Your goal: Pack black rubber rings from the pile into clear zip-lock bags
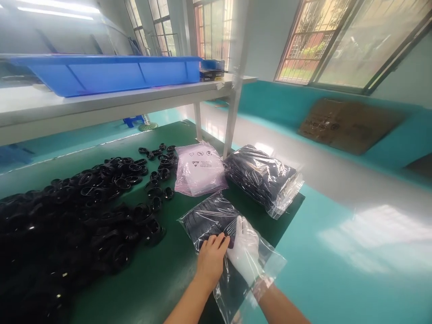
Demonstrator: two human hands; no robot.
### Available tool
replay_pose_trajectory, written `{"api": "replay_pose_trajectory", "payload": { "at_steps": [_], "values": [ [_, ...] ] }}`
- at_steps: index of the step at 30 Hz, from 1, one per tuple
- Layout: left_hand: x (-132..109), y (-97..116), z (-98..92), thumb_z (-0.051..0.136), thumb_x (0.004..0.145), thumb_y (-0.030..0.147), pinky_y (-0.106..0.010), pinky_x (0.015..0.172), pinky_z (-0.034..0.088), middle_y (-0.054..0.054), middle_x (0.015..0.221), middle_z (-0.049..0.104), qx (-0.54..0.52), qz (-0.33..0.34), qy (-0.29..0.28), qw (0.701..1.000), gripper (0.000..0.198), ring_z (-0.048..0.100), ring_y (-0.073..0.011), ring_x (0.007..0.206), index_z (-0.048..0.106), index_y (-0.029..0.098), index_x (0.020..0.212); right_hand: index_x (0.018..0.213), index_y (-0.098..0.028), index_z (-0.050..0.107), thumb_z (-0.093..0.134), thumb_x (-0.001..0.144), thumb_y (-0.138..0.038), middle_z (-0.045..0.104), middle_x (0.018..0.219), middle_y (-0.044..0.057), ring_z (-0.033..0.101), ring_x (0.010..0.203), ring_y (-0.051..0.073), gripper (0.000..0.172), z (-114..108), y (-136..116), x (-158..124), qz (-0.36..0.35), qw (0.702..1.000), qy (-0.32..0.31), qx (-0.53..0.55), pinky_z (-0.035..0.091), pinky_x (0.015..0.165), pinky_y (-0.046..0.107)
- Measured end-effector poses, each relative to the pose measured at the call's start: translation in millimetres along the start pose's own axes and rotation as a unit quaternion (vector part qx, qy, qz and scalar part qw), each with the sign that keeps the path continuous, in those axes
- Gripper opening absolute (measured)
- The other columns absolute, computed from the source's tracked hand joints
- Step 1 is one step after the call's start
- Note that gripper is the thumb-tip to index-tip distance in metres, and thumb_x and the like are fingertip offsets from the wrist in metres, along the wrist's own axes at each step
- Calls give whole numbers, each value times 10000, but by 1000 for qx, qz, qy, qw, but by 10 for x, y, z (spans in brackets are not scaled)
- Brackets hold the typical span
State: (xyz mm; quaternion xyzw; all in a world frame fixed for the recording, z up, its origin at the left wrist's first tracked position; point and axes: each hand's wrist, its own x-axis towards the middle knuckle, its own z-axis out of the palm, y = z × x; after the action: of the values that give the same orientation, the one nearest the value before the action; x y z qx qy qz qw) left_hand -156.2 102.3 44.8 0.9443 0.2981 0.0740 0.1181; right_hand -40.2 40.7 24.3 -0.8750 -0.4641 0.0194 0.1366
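Resting near the front edge of the green tabletop [158, 279], a clear plastic bag [209, 216] lies flat, its far half filled with a dark load of black pieces. The left hand [211, 258] lies on top of the bag, its fingers [219, 240] slightly bent with the tips pressed against the edge of the dark load; whether they pinch the film or only press on it cannot be told. The right hand [245, 252] touches the left one and sits under the film inside the bag's open mouth, looking pale through the plastic. Its fingers are stretched out flat and released, gripping nothing. The loose mouth of the bag drapes over the right wrist.

Beyond the bag, a stack of pink bags [199, 168] lies against a thick stack of filled clear bags [263, 177]. To the left a large heap of black rings [67, 216] spreads over the tabletop, with a few loose ones trailing toward the pink bags. Above, a white shelf [101, 105] carries a blue tray [101, 74]. On the right, a sheet of brown cardboard [347, 123] leans at the wall below the windows [354, 40]
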Motion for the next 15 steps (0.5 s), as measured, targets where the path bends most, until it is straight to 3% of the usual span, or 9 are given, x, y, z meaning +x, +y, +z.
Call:
{"api": "replay_pose_trajectory", "payload": {
  "at_steps": [4, 7, 8, 10, 13, 15],
  "values": [
    [25, 70, 25, 359, 753, 15, -393, 838, 413, -23, 1233, 515, -4, 6, -13, 1000, 558, 449, -217, 1058, 444, 277, 1238, 1368, -96, 150, 449, 733, -398, 208, 1418, 158, 180, 1281, 331, 763, 18, 56, -17, -16, 998, 67, 8, 162, 1017, 495],
    [-18, 70, -83, 358, 780, 73, -391, 867, 402, -11, 1255, 498, -40, -3, -15, 999, 516, 451, -218, 1084, 438, 294, 1239, 1355, -84, 202, 472, 735, -434, 255, 1398, 165, 196, 1277, 326, 761, -52, 111, -75, -35, 995, 92, 15, 165, 1023, 506],
    [-76, 54, -135, 363, 798, 117, -379, 878, 399, -7, 1268, 486, -64, -23, -7, 998, 491, 446, -215, 1104, 423, 302, 1249, 1350, -82, 217, 476, 741, -446, 269, 1391, 168, 201, 1276, 326, 756, -85, 137, -129, -40, 994, 97, 19, 169, 1023, 513],
    [-255, 10, -232, 367, 830, 243, -333, 845, 421, -16, 1234, 515, -119, -130, 18, 984, 421, 477, -203, 1088, 424, 299, 1244, 1339, -102, 260, 479, 756, -453, 317, 1369, 160, 238, 1264, 319, 714, -134, 195, -307, -40, 993, 104, 35, 209, 1013, 516],
    [-552, -35, -272, 345, 827, 444, -271, 641, 456, -40, 930, 649, -230, -352, -16, 907, 354, 606, -180, 804, 576, 242, 1004, 1257, -200, 414, 457, 805, -373, 478, 1256, 99, 405, 1172, 254, 486, -82, 249, -668, -69, 992, 67, 85, 349, 958, 436],
    [-648, -32, -196, 334, 793, 549, -244, 502, 422, -33, 707, 644, -336, -432, -74, 834, 427, 589, -146, 562, 578, 199, 774, 1155, -245, 519, 428, 822, -278, 567, 1155, 60, 505, 1077, 209, 347, 41, 213, -844, -137, 983, 18, 119, 415, 906, 376]
  ]
}}
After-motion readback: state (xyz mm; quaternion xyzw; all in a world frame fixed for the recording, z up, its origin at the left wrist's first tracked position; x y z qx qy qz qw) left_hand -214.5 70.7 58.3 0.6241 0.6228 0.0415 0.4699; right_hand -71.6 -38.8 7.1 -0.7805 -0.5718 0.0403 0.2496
